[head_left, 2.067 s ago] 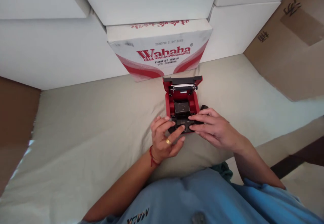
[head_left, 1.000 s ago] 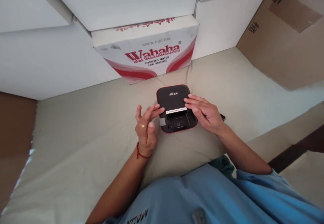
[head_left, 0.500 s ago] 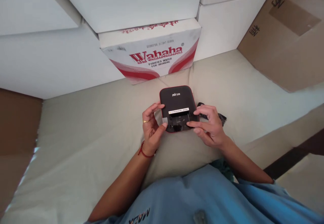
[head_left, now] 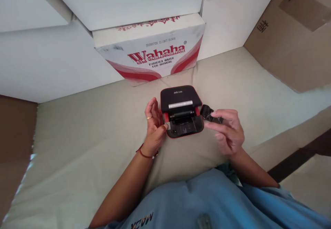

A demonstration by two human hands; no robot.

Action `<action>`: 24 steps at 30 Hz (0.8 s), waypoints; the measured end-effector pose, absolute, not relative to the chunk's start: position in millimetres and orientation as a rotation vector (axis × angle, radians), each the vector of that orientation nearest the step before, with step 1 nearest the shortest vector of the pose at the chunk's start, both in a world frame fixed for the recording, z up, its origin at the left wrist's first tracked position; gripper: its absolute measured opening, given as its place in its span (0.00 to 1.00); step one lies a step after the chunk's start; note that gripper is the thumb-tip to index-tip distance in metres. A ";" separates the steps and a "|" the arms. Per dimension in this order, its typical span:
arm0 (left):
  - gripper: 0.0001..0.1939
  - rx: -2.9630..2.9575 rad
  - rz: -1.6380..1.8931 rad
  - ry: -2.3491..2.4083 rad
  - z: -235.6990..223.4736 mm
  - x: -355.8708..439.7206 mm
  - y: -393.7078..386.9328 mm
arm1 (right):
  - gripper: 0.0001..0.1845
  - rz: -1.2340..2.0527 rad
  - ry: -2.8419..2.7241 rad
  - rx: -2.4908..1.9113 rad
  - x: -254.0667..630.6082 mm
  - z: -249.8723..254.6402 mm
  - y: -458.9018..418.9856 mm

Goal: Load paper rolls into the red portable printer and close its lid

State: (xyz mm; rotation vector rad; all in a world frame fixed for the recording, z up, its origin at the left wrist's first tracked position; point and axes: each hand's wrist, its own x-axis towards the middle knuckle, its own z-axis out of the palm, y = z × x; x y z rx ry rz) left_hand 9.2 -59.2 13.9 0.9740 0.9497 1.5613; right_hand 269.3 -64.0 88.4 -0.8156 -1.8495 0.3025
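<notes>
A small black label printer (head_left: 181, 96) with red trim lies on the cloth, its lid tilted partly up. Red inner walls and a dark roller show in the gap, above the black front panel (head_left: 184, 127). My left hand (head_left: 154, 125) grips the printer's left side, thumb on the grey corner piece and fingers upright along the edge. To the right of the printer lies a curled, glossy black strip (head_left: 207, 112) with pale marks. My right hand (head_left: 230, 129) is over its outer end with fingers apart, one fingertip close to the printer's right edge.
A white and red Wahaha water carton (head_left: 160, 56) stands behind the printer, against stacked white boxes (head_left: 144, 1). A brown cardboard box (head_left: 292, 49) is at the right and a brown panel (head_left: 18, 136) at the left. Beige cloth (head_left: 90, 146) covers the surface.
The lid stood wide up, came down shut, and is now partly raised again. My left thumb has moved onto the grey corner. My right hand has left the front panel toward the black strip.
</notes>
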 end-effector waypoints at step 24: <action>0.24 0.672 1.674 0.806 1.8 10.3 -47.2 | 0.18 0.248 -3.024 -1.671 165.2 148.9 36.7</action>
